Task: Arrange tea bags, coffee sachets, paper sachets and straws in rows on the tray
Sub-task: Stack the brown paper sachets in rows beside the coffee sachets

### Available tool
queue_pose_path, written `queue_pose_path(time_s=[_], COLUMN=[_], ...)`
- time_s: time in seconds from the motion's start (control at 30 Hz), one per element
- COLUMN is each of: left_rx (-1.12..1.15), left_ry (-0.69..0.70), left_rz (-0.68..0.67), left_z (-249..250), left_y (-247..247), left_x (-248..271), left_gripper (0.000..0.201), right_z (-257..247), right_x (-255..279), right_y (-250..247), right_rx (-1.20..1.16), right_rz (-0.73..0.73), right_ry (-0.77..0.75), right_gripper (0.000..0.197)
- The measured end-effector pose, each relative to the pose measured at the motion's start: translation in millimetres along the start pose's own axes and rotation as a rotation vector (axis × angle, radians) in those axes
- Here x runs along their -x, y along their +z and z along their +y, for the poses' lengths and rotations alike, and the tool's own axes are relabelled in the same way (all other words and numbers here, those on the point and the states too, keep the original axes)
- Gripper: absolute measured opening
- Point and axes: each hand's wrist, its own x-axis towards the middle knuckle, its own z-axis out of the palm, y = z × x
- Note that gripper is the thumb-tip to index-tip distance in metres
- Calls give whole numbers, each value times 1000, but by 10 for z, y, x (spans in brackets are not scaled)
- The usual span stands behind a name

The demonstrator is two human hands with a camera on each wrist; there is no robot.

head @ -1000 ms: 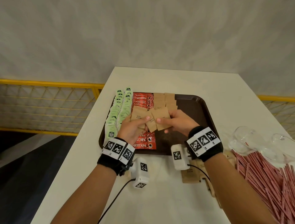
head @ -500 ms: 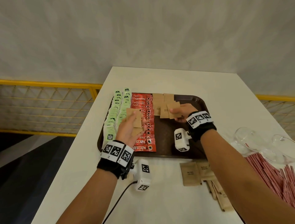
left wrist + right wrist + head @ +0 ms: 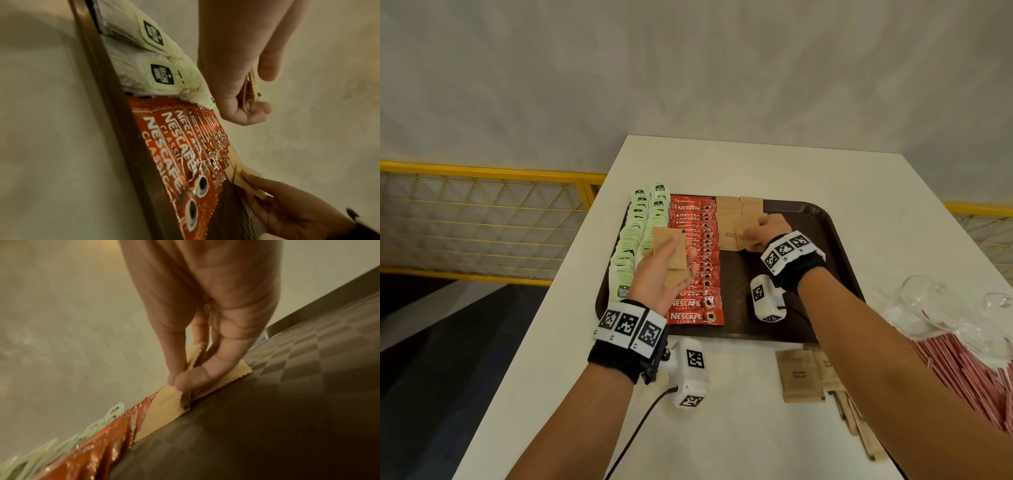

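Observation:
A dark brown tray (image 3: 835, 246) carries rows of green tea bags (image 3: 635, 236), red coffee sachets (image 3: 693, 270) and brown paper sachets (image 3: 729, 212). My left hand (image 3: 664, 270) hovers palm up over the coffee row and grips a small stack of brown sachets (image 3: 671, 253), thumb on top; the stack's edges (image 3: 249, 87) show between thumb and fingers. My right hand (image 3: 767, 233) reaches to the far part of the tray and pinches a brown sachet (image 3: 205, 382) lying at the near end of the paper rows. Pink straws (image 3: 969, 373) lie in a heap at the right.
More brown sachets (image 3: 799, 375) lie loose on the white table (image 3: 756, 164) in front of the tray. Clear plastic cups (image 3: 924, 305) sit above the straws at the right. A yellow railing (image 3: 482, 219) runs along the table's left side.
The hands have separated. My right hand moved from the middle of the tray to the far paper-sachet rows with a sachet. The left hand stayed over the coffee row with its stack.

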Motion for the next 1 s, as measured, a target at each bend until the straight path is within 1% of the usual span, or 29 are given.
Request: queue_pose_path(time_s=[0.07,0.17,0.23,0.27,0.33,0.43,0.53,0.57,0.63,0.7,0.83,0.93,1.0], left_rx=[6,16,15,11,1,-8,-15,-18,-15,-8,-12,-9,16], left_ry=[-2,-2,-6,-9,-17,-17,-11,-8,-5,-6,-22,-32,-31], left_rz=[-6,-8,-7,-8,-22,-44,-50,-48,-32,-23,-42,-70,-97], left_z=[1,8,2,-7,-26,-43,-34,-27,-12,-4,-19,-25,-21], left_y=[0,-8,1,12,48,94,93,84,62,43,32,47,57], left_x=[2,-1,-5,-3,8,36,45,42,31,25,23,32,45], left_gripper=[17,14,12,12,12,14,13,13,13,13,17,17,22], right_z=[-35,1,34,51,68,68,144,171,138,79,64,46,53], right_x=[88,107,114,113,136,150,-41,-91,-62,3,-24,-36,-27], right_y=[-62,-272,-385,-416,-431,-366,-312,-310,-304,-303,-280,-260,-261], right_rx=[-118,-266,-199,-110,41,82,161,201,308,369,451,458,451], right_rz=[19,31,30,32,34,20,55,73,124,127,121,127,139], right_ry=[-10,15,73,85,82,103,118,110,98,76,38,24,8], right_gripper=[37,20,5,3,9,17,42,44,34,32,45,45,43])
